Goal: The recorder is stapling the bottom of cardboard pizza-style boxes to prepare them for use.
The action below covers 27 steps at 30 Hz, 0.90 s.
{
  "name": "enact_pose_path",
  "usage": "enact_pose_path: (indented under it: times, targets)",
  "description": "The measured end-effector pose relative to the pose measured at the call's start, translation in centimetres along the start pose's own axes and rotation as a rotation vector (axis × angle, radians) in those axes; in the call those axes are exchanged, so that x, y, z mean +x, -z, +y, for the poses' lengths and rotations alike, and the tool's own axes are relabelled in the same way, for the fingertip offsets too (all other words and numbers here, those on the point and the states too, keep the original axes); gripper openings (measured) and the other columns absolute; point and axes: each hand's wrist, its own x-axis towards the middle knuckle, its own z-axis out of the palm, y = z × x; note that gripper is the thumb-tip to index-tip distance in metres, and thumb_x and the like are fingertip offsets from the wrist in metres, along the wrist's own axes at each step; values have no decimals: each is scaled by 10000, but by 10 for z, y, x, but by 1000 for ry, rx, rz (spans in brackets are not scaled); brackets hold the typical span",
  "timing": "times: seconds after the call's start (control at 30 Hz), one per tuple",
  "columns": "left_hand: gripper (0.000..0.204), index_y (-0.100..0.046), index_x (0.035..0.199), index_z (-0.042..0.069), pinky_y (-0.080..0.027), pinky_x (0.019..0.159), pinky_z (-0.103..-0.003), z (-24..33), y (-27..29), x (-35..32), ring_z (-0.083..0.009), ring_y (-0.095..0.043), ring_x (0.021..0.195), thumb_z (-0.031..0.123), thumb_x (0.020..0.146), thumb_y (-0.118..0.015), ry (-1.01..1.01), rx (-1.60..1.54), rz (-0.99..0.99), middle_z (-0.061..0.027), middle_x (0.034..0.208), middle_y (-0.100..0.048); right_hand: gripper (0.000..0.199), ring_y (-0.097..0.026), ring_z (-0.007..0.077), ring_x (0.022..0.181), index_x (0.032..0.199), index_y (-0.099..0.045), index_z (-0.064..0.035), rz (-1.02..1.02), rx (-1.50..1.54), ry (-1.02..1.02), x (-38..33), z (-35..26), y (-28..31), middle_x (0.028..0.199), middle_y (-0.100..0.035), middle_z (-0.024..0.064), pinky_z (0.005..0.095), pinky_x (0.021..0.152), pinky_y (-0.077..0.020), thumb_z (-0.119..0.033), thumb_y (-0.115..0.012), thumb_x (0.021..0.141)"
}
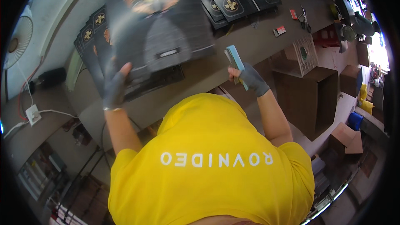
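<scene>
My left hand point(114, 89), in a grey fingerless glove, grips the lower left edge of a large black printed panel point(171, 37), thumb on its front. The panel is raised over the table and slightly blurred; it carries a gold and orange emblem and a grey shape, and I cannot tell if it is a flat sheet or a folded bag. My right hand point(255, 81), gloved the same way, is closed around a light blue stapler point(236, 58) held upright, to the right of the panel and apart from it.
Similar black printed pieces point(250, 2) lie at the back right, others point(89, 33) at the left. Scissors point(306, 23) and small red-and-white boxes point(279, 31) rest on the grey table point(246, 37). Cardboard boxes point(306, 100) and a wire basket point(306, 56) stand right. A fan point(18, 41) is far left.
</scene>
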Motion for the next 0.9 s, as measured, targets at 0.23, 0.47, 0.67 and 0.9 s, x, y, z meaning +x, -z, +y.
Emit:
enact_pose_path:
  times: [0.23,0.47,0.67,0.9]
  targets:
    - [682,-286,1397,-64,-376,1015,-371,-67,120,18,-338,-479,1195,206,845,-584,56,1088,384,-264,1325,-450,310,-602,136,735,979,-595,-14,146,162,-31,-7,10,17,800,-616,53,273,665,-476,-287,-657,846]
    - [897,-351,1371,-44,-370,1015,-403,-38,-141,120,-370,-455,1208,611,803,-584,-341,952,159,-278,1321,-444,298,-570,121,784,1018,-580,-27,266,267,106,-2,26,24,817,-610,36,249,713,-444,-253,-659,840]
    - [1319,34,1448,-38,-201,1087,-470,-37,-267,179,-404,-192,1328,603,607,-755,-33,836,357,-282,1431,-155,343,-578,129,826,1092,-547,-6,292,190,166,-16,22,4,867,-614,53,262,746,-448,-234,-644,856]
    - [1017,-216,1376,-30,-405,965,-403,-82,-211,175,-356,-489,1139,457,675,-770,-123,681,197,-251,1355,-340,282,-543,105,802,1042,-558,-29,251,215,101,-39,40,1,856,-575,25,245,710,-436,-226,-639,857]
